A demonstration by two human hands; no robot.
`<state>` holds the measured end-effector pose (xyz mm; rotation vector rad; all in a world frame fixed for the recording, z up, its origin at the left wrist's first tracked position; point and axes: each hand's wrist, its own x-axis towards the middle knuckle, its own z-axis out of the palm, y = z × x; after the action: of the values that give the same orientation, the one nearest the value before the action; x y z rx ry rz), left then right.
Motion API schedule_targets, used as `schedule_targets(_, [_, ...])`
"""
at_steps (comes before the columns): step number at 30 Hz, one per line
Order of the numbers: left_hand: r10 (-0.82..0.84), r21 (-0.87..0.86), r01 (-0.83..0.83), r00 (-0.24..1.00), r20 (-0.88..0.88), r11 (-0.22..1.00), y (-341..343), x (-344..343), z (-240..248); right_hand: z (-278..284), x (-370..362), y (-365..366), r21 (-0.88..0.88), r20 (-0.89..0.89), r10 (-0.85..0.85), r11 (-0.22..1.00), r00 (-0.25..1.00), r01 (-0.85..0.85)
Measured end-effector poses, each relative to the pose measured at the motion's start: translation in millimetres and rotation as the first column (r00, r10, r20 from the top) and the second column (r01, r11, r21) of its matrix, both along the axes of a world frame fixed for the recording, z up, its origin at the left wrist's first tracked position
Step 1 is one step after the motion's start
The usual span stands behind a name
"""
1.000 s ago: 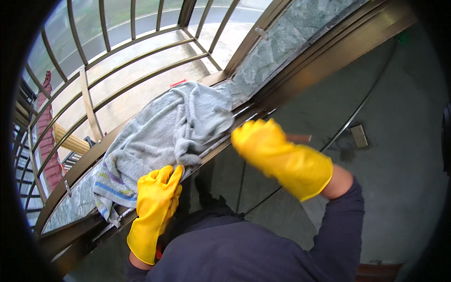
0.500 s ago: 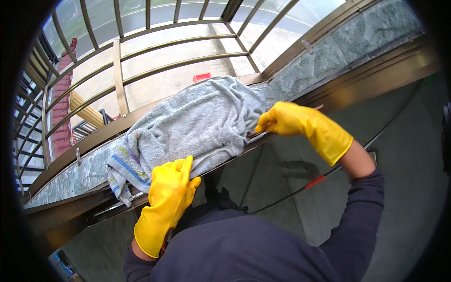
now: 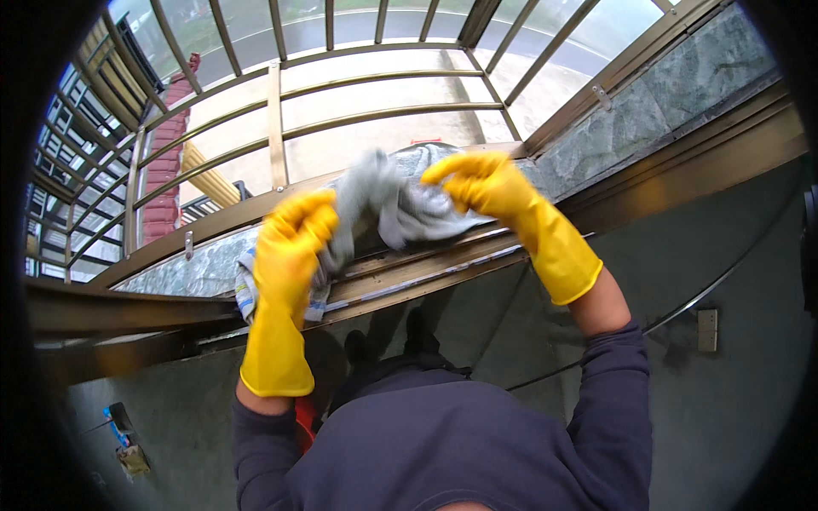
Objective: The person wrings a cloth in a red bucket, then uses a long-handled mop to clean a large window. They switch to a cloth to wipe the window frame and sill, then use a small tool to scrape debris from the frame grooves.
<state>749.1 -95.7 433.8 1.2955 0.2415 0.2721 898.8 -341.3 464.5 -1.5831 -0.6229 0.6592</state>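
Both my hands wear long yellow rubber gloves. My left hand (image 3: pixel 294 234) grips the left part of a grey towel (image 3: pixel 388 209) that is bunched up over the brown window track (image 3: pixel 426 268). My right hand (image 3: pixel 477 179) pinches the towel's upper right part and lifts it off the stone sill (image 3: pixel 200 268). A striped blue and white corner of the towel hangs below my left glove. My dark blue sleeves and torso fill the lower middle of the view.
A bronze metal railing (image 3: pixel 273 128) with bars runs beyond the sill, with a street and red brick building far below. A grey wall (image 3: pixel 724 409) lies under the window with a cable and a small wall plate (image 3: pixel 706 330). A small tool (image 3: pixel 128 443) lies at lower left.
The towel lay spread flat over the sill; both hands have now closed on it and gathered it into a bunch. My left hand rose from the track's lower edge onto the towel.
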Motion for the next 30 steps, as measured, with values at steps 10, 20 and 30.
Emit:
schedule_targets(10, [0.094, 0.440, -0.294, 0.902, 0.421, 0.849, 36.2, -14.3, 79.4, 55.0, 17.3, -68.2, 0.334, -0.127, -0.415, 0.837, 0.901, 0.433])
schedule_targets(20, [-0.243, 0.944, 0.276, 0.943, -0.228, 0.183, 17.3, -56.2, 40.2, 85.1, -62.5, -114.1, -0.760, 0.650, 0.264, 0.200, 0.713, 0.618])
schedule_targets(30, [-0.043, 0.863, -0.481, 0.869, 0.492, 0.155, 14.8, -30.5, 67.6, 89.6, -57.8, -74.7, -0.698, 0.705, 0.227, 0.053, 0.673, 0.714])
